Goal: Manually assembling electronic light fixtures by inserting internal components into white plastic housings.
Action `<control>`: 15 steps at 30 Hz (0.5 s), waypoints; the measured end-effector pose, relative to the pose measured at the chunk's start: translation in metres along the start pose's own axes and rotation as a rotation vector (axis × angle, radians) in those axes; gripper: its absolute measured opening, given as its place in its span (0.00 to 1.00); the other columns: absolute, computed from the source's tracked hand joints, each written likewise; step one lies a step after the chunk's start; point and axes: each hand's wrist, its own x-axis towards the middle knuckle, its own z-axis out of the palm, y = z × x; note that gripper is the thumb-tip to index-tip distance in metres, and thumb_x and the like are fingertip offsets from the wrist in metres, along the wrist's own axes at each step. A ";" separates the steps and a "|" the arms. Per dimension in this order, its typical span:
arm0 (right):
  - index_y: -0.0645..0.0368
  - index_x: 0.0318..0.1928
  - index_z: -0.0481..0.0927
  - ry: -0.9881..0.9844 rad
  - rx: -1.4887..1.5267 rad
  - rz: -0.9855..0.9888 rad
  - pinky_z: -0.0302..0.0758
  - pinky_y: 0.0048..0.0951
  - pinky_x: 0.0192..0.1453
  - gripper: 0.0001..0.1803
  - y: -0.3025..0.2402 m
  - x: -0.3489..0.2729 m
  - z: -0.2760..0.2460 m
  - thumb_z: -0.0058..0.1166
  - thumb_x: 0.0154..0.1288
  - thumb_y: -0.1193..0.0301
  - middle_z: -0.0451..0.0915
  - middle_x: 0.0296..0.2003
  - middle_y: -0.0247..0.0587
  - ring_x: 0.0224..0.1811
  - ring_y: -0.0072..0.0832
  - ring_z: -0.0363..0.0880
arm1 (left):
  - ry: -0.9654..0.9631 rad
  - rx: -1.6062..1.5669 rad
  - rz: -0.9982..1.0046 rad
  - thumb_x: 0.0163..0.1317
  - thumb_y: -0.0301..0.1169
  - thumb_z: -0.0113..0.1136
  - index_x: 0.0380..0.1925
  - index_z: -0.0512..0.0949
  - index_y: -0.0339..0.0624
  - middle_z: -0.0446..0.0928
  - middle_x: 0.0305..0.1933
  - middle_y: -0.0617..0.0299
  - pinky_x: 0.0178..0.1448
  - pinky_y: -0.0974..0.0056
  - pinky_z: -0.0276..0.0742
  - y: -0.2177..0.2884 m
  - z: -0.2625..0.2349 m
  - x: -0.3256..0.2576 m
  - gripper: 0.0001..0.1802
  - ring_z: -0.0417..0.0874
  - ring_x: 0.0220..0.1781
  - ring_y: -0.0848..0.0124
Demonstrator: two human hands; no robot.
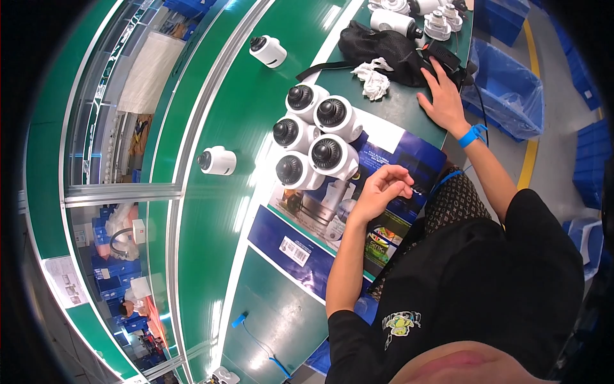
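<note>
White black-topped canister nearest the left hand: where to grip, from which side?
Probably round its white body, from picture right: it looks rounded and exposed there, facing the left hand, while other canisters crowd its left.

White-and-black appliances (327, 153), black bag (382, 54), green belt (246, 125), blue wristband (472, 135), dark pale-patterned shorts (462, 203)

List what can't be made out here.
In the head view:
Right hand: palm hidden by its own back.
Printed cardboard: partly covered by five white units.
Black bag: any contents hidden by its fabric.
White item: cut off by the lower edge.
</note>
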 end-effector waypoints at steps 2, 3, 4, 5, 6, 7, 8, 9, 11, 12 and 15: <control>0.60 0.60 0.67 -0.002 -0.002 0.005 0.65 0.39 0.62 0.31 0.000 0.000 0.000 0.58 0.55 0.67 0.55 0.68 0.45 0.61 0.45 0.65 | -0.001 0.000 0.000 0.63 0.22 0.53 0.49 0.69 0.35 0.76 0.43 0.54 0.46 0.66 0.79 0.000 0.000 0.000 0.14 0.80 0.40 0.70; 0.60 0.60 0.68 0.007 -0.006 -0.003 0.65 0.39 0.62 0.31 0.000 0.000 0.000 0.58 0.55 0.66 0.56 0.67 0.45 0.61 0.45 0.65 | -0.002 -0.001 0.000 0.63 0.22 0.53 0.49 0.69 0.35 0.76 0.43 0.54 0.46 0.66 0.79 0.000 0.000 0.000 0.14 0.80 0.40 0.70; 0.60 0.59 0.68 0.015 -0.010 -0.009 0.66 0.39 0.62 0.31 0.000 0.000 0.000 0.58 0.54 0.65 0.57 0.66 0.45 0.60 0.45 0.66 | -0.003 -0.001 0.000 0.63 0.22 0.53 0.49 0.69 0.35 0.76 0.43 0.54 0.46 0.66 0.79 0.000 0.000 0.000 0.14 0.80 0.40 0.70; 0.60 0.59 0.68 0.015 -0.010 -0.009 0.66 0.39 0.62 0.31 0.000 0.000 0.000 0.58 0.54 0.65 0.57 0.66 0.45 0.60 0.45 0.66 | -0.003 -0.001 0.000 0.63 0.22 0.53 0.49 0.69 0.35 0.76 0.43 0.54 0.46 0.66 0.79 0.000 0.000 0.000 0.14 0.80 0.40 0.70; 0.60 0.59 0.68 0.014 -0.012 -0.007 0.66 0.38 0.62 0.31 0.001 0.000 0.001 0.58 0.55 0.65 0.57 0.67 0.45 0.60 0.45 0.66 | -0.002 -0.004 0.001 0.63 0.22 0.54 0.49 0.69 0.35 0.76 0.43 0.54 0.46 0.66 0.79 0.000 0.001 0.000 0.14 0.80 0.39 0.70; 0.60 0.59 0.68 0.013 -0.013 -0.005 0.65 0.38 0.62 0.31 0.000 0.000 0.000 0.58 0.55 0.65 0.57 0.67 0.45 0.60 0.45 0.66 | -0.001 -0.007 0.002 0.63 0.22 0.54 0.49 0.69 0.35 0.76 0.43 0.54 0.46 0.66 0.79 0.000 0.001 0.000 0.14 0.80 0.39 0.70; 0.60 0.59 0.68 0.013 -0.013 -0.005 0.65 0.38 0.62 0.31 0.000 0.000 0.000 0.58 0.55 0.65 0.57 0.67 0.45 0.60 0.45 0.66 | -0.001 -0.007 0.002 0.63 0.22 0.54 0.49 0.69 0.35 0.76 0.43 0.54 0.46 0.66 0.79 0.000 0.001 0.000 0.14 0.80 0.39 0.70; 0.60 0.59 0.68 0.012 -0.014 -0.004 0.65 0.38 0.62 0.31 0.000 0.000 0.000 0.58 0.55 0.65 0.57 0.67 0.45 0.60 0.45 0.66 | 0.001 -0.004 0.000 0.63 0.22 0.54 0.49 0.69 0.35 0.76 0.43 0.54 0.46 0.66 0.79 0.000 0.001 0.000 0.14 0.80 0.39 0.70; 0.60 0.59 0.68 0.010 -0.014 -0.003 0.65 0.39 0.62 0.31 -0.001 0.000 -0.001 0.58 0.55 0.64 0.57 0.67 0.45 0.60 0.45 0.66 | 0.003 -0.001 -0.001 0.63 0.23 0.54 0.49 0.69 0.35 0.76 0.43 0.54 0.46 0.66 0.79 0.000 0.000 0.000 0.14 0.80 0.39 0.70; 0.60 0.59 0.68 0.007 -0.011 -0.001 0.65 0.39 0.62 0.31 -0.001 0.000 -0.001 0.58 0.55 0.64 0.57 0.67 0.45 0.60 0.45 0.66 | 0.004 0.001 -0.001 0.63 0.23 0.54 0.49 0.69 0.35 0.76 0.43 0.54 0.46 0.66 0.79 0.000 0.000 0.000 0.14 0.80 0.39 0.70; 0.60 0.59 0.68 0.005 -0.014 0.002 0.65 0.38 0.62 0.31 -0.001 0.001 -0.001 0.58 0.55 0.64 0.57 0.67 0.45 0.60 0.45 0.66 | 0.003 0.004 0.000 0.63 0.23 0.54 0.49 0.69 0.35 0.76 0.43 0.54 0.46 0.66 0.79 0.000 0.000 0.000 0.14 0.80 0.39 0.70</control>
